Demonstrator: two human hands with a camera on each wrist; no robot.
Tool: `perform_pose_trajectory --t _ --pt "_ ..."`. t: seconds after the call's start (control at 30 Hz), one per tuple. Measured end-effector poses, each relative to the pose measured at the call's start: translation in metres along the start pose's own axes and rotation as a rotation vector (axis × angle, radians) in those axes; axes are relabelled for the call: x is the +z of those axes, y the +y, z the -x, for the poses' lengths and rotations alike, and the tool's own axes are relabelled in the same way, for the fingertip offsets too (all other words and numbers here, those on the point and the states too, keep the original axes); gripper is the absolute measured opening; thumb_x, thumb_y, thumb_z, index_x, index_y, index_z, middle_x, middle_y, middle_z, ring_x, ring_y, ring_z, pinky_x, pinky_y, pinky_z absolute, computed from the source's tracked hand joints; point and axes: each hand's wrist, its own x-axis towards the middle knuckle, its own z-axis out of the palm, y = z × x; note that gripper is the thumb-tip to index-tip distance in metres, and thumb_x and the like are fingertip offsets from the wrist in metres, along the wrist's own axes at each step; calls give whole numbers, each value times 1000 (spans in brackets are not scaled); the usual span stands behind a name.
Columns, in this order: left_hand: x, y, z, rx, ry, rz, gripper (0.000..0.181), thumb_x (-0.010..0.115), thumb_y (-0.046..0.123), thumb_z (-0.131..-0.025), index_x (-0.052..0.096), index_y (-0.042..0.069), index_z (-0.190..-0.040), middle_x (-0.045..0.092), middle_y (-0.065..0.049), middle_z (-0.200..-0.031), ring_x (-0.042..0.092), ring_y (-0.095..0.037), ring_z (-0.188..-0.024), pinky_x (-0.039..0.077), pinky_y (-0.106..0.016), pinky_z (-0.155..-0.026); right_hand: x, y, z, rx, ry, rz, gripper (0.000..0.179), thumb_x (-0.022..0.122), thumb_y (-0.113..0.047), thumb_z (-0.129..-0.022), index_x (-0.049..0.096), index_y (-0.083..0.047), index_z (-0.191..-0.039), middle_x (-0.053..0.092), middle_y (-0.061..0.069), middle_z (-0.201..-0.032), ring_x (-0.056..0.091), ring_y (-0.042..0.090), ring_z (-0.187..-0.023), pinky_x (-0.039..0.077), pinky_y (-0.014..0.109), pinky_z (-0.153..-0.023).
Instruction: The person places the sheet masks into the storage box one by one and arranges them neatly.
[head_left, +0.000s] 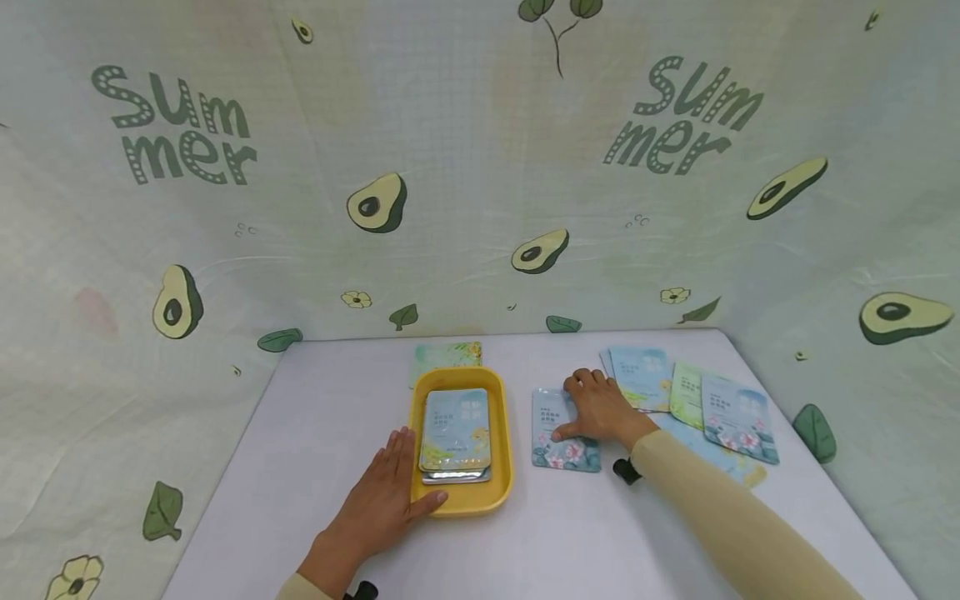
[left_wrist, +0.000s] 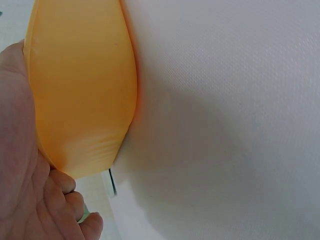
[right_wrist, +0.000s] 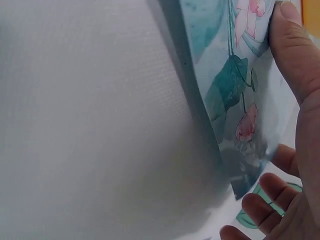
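A yellow tray holds a small stack of flat packets, with a light blue sheet mask packet on top and a silvery edge showing below. My left hand lies along the tray's left side, fingers straight, thumb over the front rim. In the left wrist view its palm is against the tray's outer wall. Right of the tray, my right hand grips a blue sheet mask packet with pink flowers between thumb and fingers. The right wrist view shows this floral packet tilted, one edge over the white surface.
At the right lie several more packets: light blue ones, a green one, a floral blue one and another partly under my right forearm. A green patterned packet lies behind the tray. An avocado-print cloth hangs around the white table.
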Motion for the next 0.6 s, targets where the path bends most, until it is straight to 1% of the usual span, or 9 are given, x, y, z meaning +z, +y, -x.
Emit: perform_pose_trajectory --t 0.07,0.17,0.27,0.4,0.6 --pt "0 0 0 2 1 -1 108 52 72 -100 12 -2 -168 15 -22 -176 14 -36 -164 24 -54 -130 0 0 0 2 5 5 105 82 -79 -70 55 -6 -141 52 20 -146 49 40 -127 43 63 -109" --pt "0 1 1 5 4 -11 108 52 72 -100 13 -2 -168 16 -22 -175 15 -37 -164 25 -54 -130 -2 -1 1 -3 30 29 104 83 -80 -69 52 -6 -137 54 19 -139 49 38 -119 45 59 -102" --pt "-1 2 1 8 7 -11 107 53 71 -100 14 -3 -167 17 -22 -175 16 -37 -163 25 -54 -130 -3 -4 2 -13 73 66 103 84 -79 -69 50 -6 -133 55 17 -131 48 36 -113 44 56 -97" --pt "-2 3 1 8 7 -7 107 54 70 -100 15 -3 -167 18 -22 -175 17 -37 -163 25 -54 -130 -6 -9 4 -35 162 115 99 87 -75 -68 51 -7 -130 57 15 -125 48 35 -112 43 55 -97" --pt "-3 3 2 8 8 -6 107 54 70 -100 16 -3 -167 19 -22 -175 17 -38 -163 25 -55 -130 -8 -12 7 -66 321 158 85 93 -61 -71 53 -7 -122 61 16 -120 52 37 -114 44 55 -96"
